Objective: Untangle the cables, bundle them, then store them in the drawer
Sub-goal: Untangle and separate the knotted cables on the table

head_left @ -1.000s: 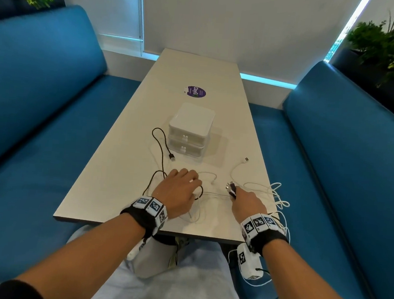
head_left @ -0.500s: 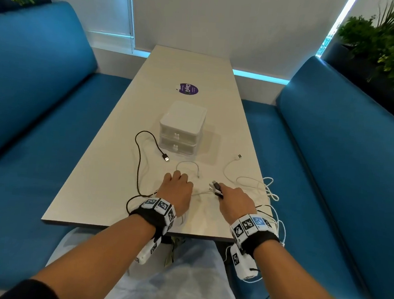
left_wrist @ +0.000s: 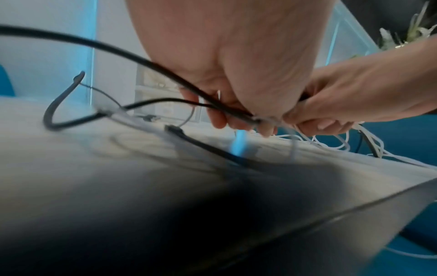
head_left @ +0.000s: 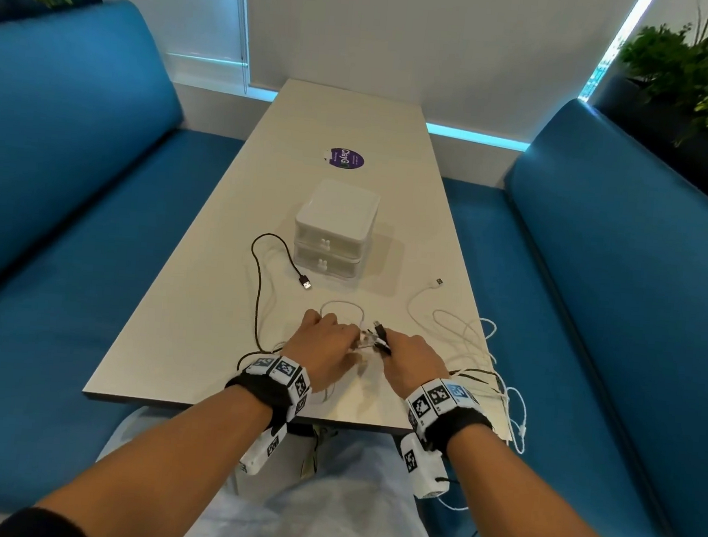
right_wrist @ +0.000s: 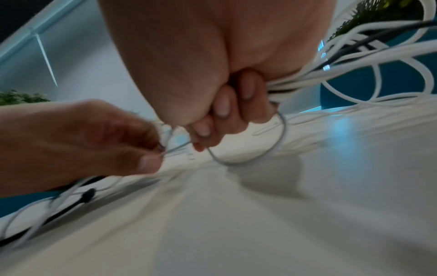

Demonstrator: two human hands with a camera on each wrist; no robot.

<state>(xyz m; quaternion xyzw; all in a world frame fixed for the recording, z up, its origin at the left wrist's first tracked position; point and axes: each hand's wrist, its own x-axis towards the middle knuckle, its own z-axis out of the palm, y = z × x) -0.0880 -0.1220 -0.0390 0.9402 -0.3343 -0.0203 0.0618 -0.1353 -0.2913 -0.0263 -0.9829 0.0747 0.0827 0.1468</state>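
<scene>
A black cable [head_left: 258, 290] loops across the table's left half, its USB plug lying by the white two-drawer box [head_left: 333, 232], both drawers closed. White cables [head_left: 461, 332] lie tangled at the right edge, and some hang over it. My left hand [head_left: 329, 349] pinches a thin white cable [right_wrist: 264, 158] together with the black cable [left_wrist: 165, 72] just above the table. My right hand [head_left: 410, 359] grips a bunch of white cables [right_wrist: 354, 61] and a black plug end [head_left: 381, 334]. The two hands touch at their fingertips near the table's front.
The pale table [head_left: 194, 340] runs away from me between two blue benches [head_left: 51, 223]. A purple sticker [head_left: 344, 158] lies beyond the drawer box. Plants stand in both far corners. My knees are under the front edge.
My left hand has lifted off the table and moved right to meet the right hand. It now pinches cable. The black cable's loop has been drawn out longer on the left.
</scene>
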